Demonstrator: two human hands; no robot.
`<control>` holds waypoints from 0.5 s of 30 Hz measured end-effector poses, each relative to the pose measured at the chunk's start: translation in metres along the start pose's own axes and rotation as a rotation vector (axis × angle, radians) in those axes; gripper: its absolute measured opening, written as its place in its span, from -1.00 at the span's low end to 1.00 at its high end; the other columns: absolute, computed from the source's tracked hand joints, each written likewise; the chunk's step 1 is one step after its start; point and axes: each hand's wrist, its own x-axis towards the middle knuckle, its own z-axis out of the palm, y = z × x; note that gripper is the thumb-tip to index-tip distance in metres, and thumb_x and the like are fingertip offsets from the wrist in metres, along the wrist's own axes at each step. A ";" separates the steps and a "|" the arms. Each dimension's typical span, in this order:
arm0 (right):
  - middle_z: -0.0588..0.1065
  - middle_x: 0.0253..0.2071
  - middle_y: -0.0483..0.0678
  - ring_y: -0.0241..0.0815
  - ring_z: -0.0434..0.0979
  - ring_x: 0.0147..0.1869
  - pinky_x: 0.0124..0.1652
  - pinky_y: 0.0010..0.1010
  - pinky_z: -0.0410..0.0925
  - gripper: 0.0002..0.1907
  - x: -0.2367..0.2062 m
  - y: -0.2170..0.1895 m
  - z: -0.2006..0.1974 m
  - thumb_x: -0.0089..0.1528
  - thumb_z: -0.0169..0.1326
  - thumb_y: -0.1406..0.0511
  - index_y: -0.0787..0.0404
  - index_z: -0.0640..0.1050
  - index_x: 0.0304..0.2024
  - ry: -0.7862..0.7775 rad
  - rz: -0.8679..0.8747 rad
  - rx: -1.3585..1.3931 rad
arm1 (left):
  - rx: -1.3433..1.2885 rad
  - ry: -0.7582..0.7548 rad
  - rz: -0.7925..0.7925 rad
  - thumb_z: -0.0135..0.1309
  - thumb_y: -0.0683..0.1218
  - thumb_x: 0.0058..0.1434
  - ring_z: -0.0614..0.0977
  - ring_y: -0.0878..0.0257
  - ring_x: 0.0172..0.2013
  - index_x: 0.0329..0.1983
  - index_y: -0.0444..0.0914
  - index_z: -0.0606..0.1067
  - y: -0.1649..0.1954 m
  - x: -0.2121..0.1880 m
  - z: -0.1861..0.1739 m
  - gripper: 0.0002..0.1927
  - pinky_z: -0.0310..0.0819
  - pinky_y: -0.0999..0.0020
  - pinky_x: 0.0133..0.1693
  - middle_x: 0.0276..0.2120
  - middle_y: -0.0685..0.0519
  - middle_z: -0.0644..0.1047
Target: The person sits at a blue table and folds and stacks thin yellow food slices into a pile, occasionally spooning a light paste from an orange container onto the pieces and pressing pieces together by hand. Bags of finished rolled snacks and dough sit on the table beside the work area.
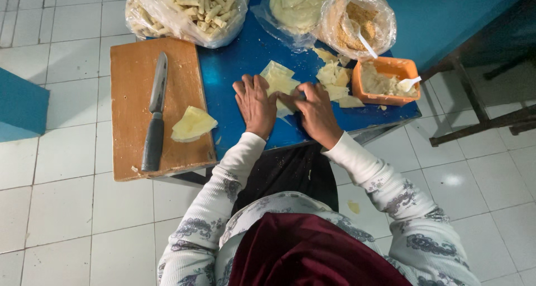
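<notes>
Your left hand (255, 103) lies flat, fingers spread, pressing the pale wrapper sheet (280, 82) on the blue table (234, 62). Your right hand (315, 111) curls at the sheet's near edge, probably pinching it, though the grip is hidden. Risk: a thin sheet tears if you pull against the pinning palm. The knife (155, 114) lies on the cutting board (134, 146), well apart.
</notes>
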 end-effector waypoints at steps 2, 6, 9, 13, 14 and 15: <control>0.37 -0.06 -0.09 -0.01 0.32 0.01 -0.03 -0.20 0.24 -0.36 0.000 -0.003 0.001 0.14 0.00 0.53 -0.05 0.61 0.23 -0.022 -0.017 -0.076 | -0.015 -0.013 -0.015 0.35 -0.16 -0.02 0.34 -0.10 0.01 -0.16 -0.23 0.37 0.000 0.000 -0.001 -0.57 0.24 0.02 -0.08 -0.08 -0.09 0.34; 0.35 -0.08 -0.13 -0.05 0.27 -0.03 -0.08 -0.22 0.21 -0.47 -0.001 -0.002 0.004 0.25 0.01 0.40 -0.09 0.60 0.24 -0.059 -0.047 -0.230 | 0.018 -0.026 0.046 0.19 -0.28 0.09 0.36 -0.07 0.06 -0.02 -0.26 0.44 0.001 -0.010 -0.006 -0.63 0.26 0.06 -0.02 0.00 -0.07 0.38; 0.33 -0.06 -0.14 -0.05 0.25 -0.02 -0.07 -0.22 0.19 -0.54 -0.004 0.000 0.007 0.29 0.00 0.37 -0.09 0.61 0.21 -0.057 -0.050 -0.244 | 0.077 -0.123 0.230 0.07 -0.31 0.17 0.38 0.00 0.20 0.19 -0.30 0.45 -0.001 -0.032 -0.018 -0.53 0.26 0.09 0.06 0.14 -0.06 0.42; 0.30 -0.06 -0.12 -0.05 0.25 0.02 -0.05 -0.21 0.16 -0.60 -0.004 0.003 0.004 0.29 0.03 0.36 -0.03 0.61 0.17 -0.068 -0.080 -0.205 | 0.115 -0.210 0.345 0.06 -0.18 0.27 0.32 0.07 0.32 0.28 -0.31 0.44 0.001 -0.053 -0.033 -0.52 0.10 -0.10 0.19 0.22 -0.03 0.44; 0.30 -0.06 -0.12 -0.05 0.25 0.02 -0.05 -0.20 0.16 -0.57 -0.003 0.003 0.002 0.27 0.03 0.40 -0.05 0.62 0.15 -0.071 -0.082 -0.196 | 0.163 -0.228 0.345 0.07 -0.14 0.27 0.30 0.08 0.34 0.26 -0.29 0.45 0.001 -0.055 -0.036 -0.53 0.05 -0.17 0.21 0.23 -0.02 0.44; 0.30 -0.06 -0.13 -0.05 0.25 0.02 -0.05 -0.20 0.16 -0.54 -0.003 0.006 -0.002 0.24 0.03 0.43 -0.08 0.63 0.13 -0.071 -0.082 -0.189 | 0.166 -0.229 0.343 0.08 -0.11 0.28 0.30 0.08 0.34 0.25 -0.29 0.45 0.001 -0.055 -0.038 -0.54 0.01 -0.22 0.22 0.24 -0.01 0.44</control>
